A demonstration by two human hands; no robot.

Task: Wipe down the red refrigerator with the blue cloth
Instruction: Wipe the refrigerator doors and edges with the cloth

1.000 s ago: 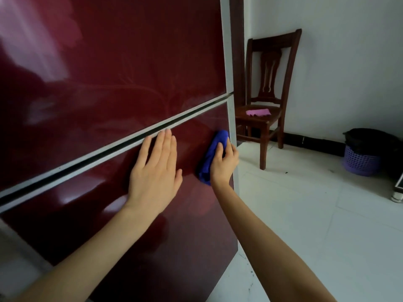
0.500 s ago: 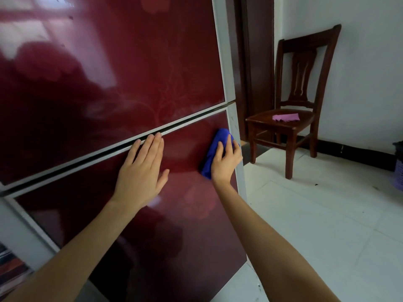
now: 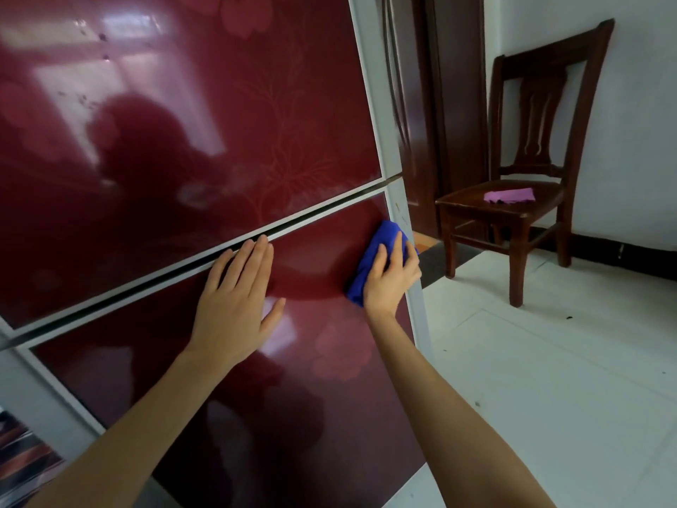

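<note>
Across the left and centre of the view, the glossy front of the red refrigerator [image 3: 227, 133] is being shown tilted, its upper and lower doors being divided by a pale strip with a dark gap. Beyond its right edge, a dark wooden door [image 3: 454, 104] is being seen, and a white tiled floor [image 3: 549, 379] is stretching away. Against the white wall, a dark wooden chair [image 3: 527, 170] is being kept well apart from the fridge, and a small pink cloth [image 3: 509, 195] is lying on its seat. On the lower door, just under the gap, the left hand [image 3: 238, 306] is being pressed flat, fingers spread and holding nothing. Near the lower door's top right corner, the right hand [image 3: 390, 280] is being laid over the blue cloth [image 3: 373, 258], fingers curled on it, pinning it against the red panel beside the pale edge trim. Much of the cloth is being hidden by that hand.
</note>
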